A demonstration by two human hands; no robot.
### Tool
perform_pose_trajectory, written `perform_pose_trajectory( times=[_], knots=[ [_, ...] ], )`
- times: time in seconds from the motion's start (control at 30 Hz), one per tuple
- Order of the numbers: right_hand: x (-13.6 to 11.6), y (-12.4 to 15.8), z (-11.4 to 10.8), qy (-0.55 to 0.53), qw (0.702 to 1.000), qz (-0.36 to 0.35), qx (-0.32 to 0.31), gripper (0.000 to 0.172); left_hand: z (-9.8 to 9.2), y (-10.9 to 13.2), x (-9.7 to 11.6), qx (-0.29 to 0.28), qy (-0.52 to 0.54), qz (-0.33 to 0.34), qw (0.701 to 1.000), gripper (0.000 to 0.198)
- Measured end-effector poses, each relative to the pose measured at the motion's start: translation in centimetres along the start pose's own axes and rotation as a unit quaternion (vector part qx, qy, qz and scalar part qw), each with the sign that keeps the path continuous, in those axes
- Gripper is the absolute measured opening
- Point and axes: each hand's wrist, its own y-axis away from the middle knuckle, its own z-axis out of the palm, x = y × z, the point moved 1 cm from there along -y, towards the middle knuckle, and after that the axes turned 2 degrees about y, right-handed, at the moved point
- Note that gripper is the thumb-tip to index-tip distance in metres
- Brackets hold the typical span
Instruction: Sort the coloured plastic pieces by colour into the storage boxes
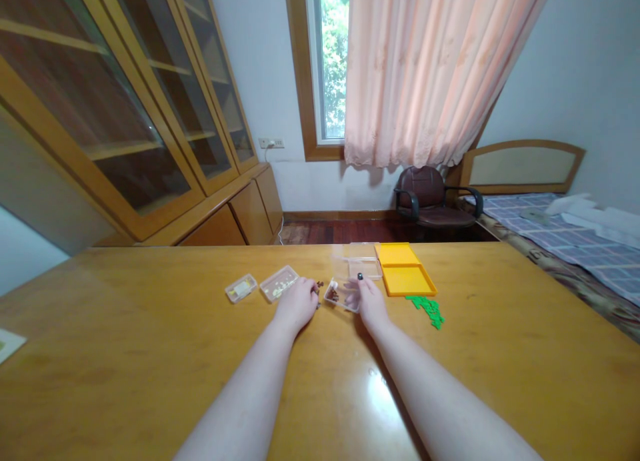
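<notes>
My right hand grips the right side of a small clear plastic box, which is tilted a little over the table. Several small brown pieces and something white lie inside it. My left hand is curled at the left of this box, its fingertips at a few loose brown pieces on the table. What is between those fingers is too small to make out. Just behind my left hand lies a clear tray holding pale small pieces. A dark round spot shows at my right thumb.
A smaller clear case with yellow and white contents lies at the left. Behind my right hand are an open clear box and an open yellow case. Green pieces are heaped in front of the yellow case on the wooden table.
</notes>
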Motion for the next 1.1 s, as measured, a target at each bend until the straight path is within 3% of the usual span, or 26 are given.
perform_pose_trajectory(
  times=[0.5, 0.63, 0.73, 0.87, 1.0, 1.1],
  knots=[
    [-0.2, 0.2, 0.0, 0.001, 1.0, -0.009, -0.013, 0.046, 0.9, -0.3, 0.2, -0.021, -0.022, -0.039, 0.999, 0.017],
    [-0.4, 0.3, 0.1, 0.004, 1.0, -0.006, -0.013, 0.047, 0.1, -0.2, 0.6, 0.068, 0.041, -0.031, 0.996, 0.017],
    [-0.3, 0.3, 0.1, 0.0, 1.0, -0.005, -0.01, 0.046, -0.4, 0.2, 1.3, 0.125, 0.102, 0.037, 0.986, 0.017],
    [-0.2, 0.2, 0.1, -0.002, 1.0, 0.002, -0.003, 0.046, -0.6, 0.5, 1.7, 0.078, 0.118, 0.098, 0.985, 0.02],
    [-0.3, 0.3, 0.2, 0.002, 1.0, -0.003, -0.005, 0.045, -1.7, 0.3, 0.3, 0.069, 0.064, 0.037, 0.995, 0.02],
    [-0.2, 0.2, 0.1, 0.011, 1.0, -0.006, 0.003, 0.045, -2.4, 0.3, -0.9, 0.015, -0.009, -0.012, 1.0, 0.016]
  ],
)
